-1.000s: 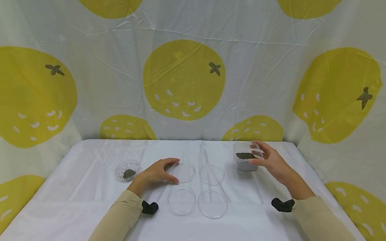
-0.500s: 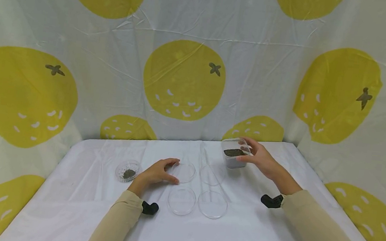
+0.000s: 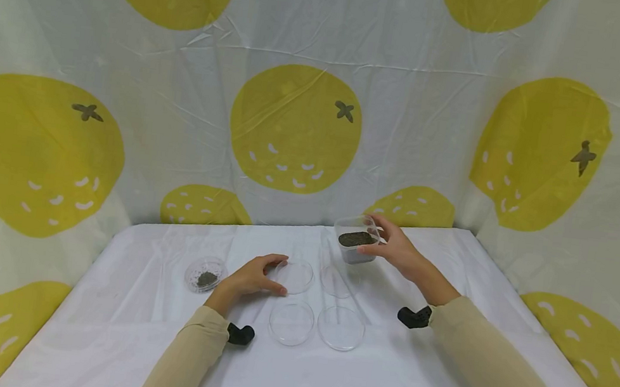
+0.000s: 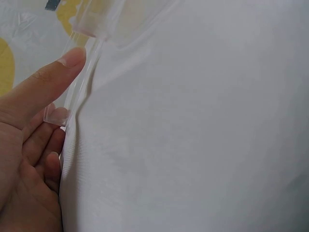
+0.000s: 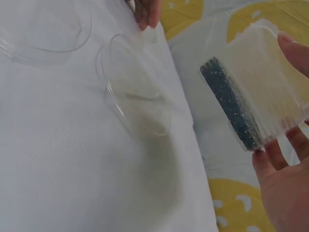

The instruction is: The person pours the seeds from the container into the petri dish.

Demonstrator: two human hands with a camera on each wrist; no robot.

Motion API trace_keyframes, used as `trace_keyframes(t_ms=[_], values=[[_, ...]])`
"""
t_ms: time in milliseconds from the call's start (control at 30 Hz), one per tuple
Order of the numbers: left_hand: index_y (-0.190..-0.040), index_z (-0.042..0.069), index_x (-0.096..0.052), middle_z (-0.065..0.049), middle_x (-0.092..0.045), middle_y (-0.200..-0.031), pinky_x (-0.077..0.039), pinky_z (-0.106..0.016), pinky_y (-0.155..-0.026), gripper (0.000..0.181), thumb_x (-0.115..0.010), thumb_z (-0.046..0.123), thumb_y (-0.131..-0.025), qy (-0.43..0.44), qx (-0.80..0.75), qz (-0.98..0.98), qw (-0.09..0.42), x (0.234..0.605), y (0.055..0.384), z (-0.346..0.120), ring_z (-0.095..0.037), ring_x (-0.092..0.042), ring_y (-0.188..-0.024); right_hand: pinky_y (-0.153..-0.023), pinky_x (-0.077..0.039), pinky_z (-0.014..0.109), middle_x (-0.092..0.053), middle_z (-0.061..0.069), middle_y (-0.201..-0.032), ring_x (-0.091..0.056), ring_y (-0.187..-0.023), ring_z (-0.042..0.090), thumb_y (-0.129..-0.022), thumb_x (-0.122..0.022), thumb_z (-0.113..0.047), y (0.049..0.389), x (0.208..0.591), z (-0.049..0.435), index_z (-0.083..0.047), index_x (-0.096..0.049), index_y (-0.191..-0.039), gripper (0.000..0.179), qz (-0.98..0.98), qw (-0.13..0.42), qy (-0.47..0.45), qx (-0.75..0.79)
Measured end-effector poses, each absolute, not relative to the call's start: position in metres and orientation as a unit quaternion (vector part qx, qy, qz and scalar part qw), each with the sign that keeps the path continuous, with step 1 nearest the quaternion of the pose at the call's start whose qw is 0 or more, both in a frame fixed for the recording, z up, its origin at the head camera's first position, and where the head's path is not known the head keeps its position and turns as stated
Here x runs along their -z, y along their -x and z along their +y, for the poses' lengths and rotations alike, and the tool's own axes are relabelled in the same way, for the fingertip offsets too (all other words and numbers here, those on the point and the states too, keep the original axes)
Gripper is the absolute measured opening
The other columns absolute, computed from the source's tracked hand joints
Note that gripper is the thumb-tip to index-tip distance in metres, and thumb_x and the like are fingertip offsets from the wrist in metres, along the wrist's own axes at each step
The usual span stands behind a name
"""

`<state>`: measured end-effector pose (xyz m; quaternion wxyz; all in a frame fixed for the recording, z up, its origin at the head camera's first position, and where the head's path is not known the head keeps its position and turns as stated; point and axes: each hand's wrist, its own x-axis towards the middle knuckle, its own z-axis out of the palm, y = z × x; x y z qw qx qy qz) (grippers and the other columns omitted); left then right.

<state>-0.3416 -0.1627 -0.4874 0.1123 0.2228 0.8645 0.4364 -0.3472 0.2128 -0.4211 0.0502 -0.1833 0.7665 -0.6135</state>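
Cloth [image 3: 288,382] (creased) beneath round dishes [image 3: 341,328].

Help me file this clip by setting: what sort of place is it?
Probably a staged indoor workspace, perhaps for filming: a fruit-print curtain hangs behind a white-covered table, clear round dishes are set out there, and a black device sits at each wrist.

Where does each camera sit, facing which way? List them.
Head: worn on the head, facing forward and down at the table; left hand, right hand and sleeves show.
Left wrist: worn there, facing a clear dish; left hand shows.
Right wrist: worn there, facing a tub; right hand shows.
Head and right wrist share the tub.
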Motion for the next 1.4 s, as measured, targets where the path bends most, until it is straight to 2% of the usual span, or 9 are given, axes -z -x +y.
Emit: trace_keyframes(t_ms=[100,233,333,600,867,1100,1300,1400], values=[[-0.150,0.009,-0.054,-0.011,-0.054,-0.150,-0.034,-0.045,-0.117,0.084,-0.094,0.020,-0.077,-0.217,-0.437,0.865,0.113,0.487,0.341,-0.163,-0.029,-0.044,-0.142,-0.111,-0.036,0.056,-0.033,0.016,-0.161,-0.033,-0.145,0.041,-0.089,-0.082,-0.007,0.349,0.421,0.205,-0.007,-0.032,-0.161,0.087,0.771,0.047,0.186,0.607],[-0.150,0.009,-0.054,-0.011,-0.054,-0.150,-0.034,-0.045,-0.117,0.084,-0.094,0.019,-0.078,-0.217,-0.441,0.864,0.114,0.488,0.341,-0.162,-0.029,-0.044,-0.142,-0.118,-0.025,0.059,-0.029,0.016,-0.164,-0.026,-0.149,0.041,-0.089,-0.082,-0.007,0.349,0.420,0.196,-0.007,-0.032,-0.161,0.088,0.778,0.046,0.189,0.597],[-0.150,0.008,-0.054,-0.011,-0.054,-0.149,-0.034,-0.045,-0.117,0.084,-0.094,0.020,-0.078,-0.222,-0.440,0.863,0.112,0.488,0.341,-0.162,-0.029,-0.043,-0.143,-0.120,-0.021,0.059,-0.027,0.015,-0.166,-0.022,-0.151,0.041,-0.089,-0.082,-0.009,0.349,0.420,0.189,-0.008,-0.031,-0.162,0.089,0.782,0.048,0.190,0.591],[-0.150,0.009,-0.054,-0.010,-0.055,-0.149,-0.034,-0.046,-0.116,0.084,-0.094,0.021,-0.078,-0.224,-0.434,0.866,0.111,0.489,0.342,-0.162,-0.029,-0.044,-0.142,-0.119,-0.025,0.056,-0.029,0.013,-0.165,-0.025,-0.151,0.040,-0.087,-0.086,-0.013,0.354,0.418,0.166,-0.013,-0.034,-0.161,0.090,0.787,0.044,0.208,0.579],[-0.149,0.007,-0.055,-0.010,-0.056,-0.148,-0.033,-0.045,-0.117,0.083,-0.094,0.020,-0.077,-0.225,-0.437,0.864,0.107,0.489,0.344,-0.161,-0.028,-0.044,-0.142,-0.119,-0.026,0.054,-0.027,0.016,-0.164,-0.028,-0.148,0.038,-0.085,-0.087,-0.009,0.357,0.424,0.141,-0.008,-0.033,-0.161,0.093,0.815,0.007,0.239,0.529],[-0.150,0.007,-0.054,-0.010,-0.055,-0.149,-0.033,-0.046,-0.118,0.084,-0.094,0.022,-0.078,-0.227,-0.438,0.863,0.109,0.490,0.343,-0.161,-0.028,-0.042,-0.144,-0.112,-0.037,0.054,-0.037,0.018,-0.158,-0.040,-0.141,0.036,-0.082,-0.091,-0.015,0.359,0.433,0.125,-0.005,-0.037,-0.158,0.094,0.856,-0.058,0.277,0.433],[-0.149,0.008,-0.055,-0.010,-0.056,-0.149,-0.034,-0.047,-0.116,0.083,-0.094,0.021,-0.077,-0.224,-0.444,0.861,0.105,0.488,0.343,-0.161,-0.029,-0.043,-0.143,-0.116,-0.031,0.055,-0.041,0.023,-0.154,-0.037,-0.143,0.040,-0.078,-0.092,-0.012,0.359,0.440,0.116,0.003,-0.040,-0.154,0.093,0.851,-0.115,0.324,0.396],[-0.149,0.008,-0.055,-0.010,-0.056,-0.149,-0.034,-0.047,-0.117,0.084,-0.095,0.020,-0.076,-0.222,-0.445,0.861,0.106,0.488,0.342,-0.161,-0.029,-0.043,-0.143,-0.117,-0.030,0.055,-0.042,0.022,-0.153,-0.037,-0.143,0.040,-0.077,-0.093,-0.013,0.359,0.444,0.112,0.002,-0.042,-0.153,0.093,0.855,-0.130,0.339,0.371]])
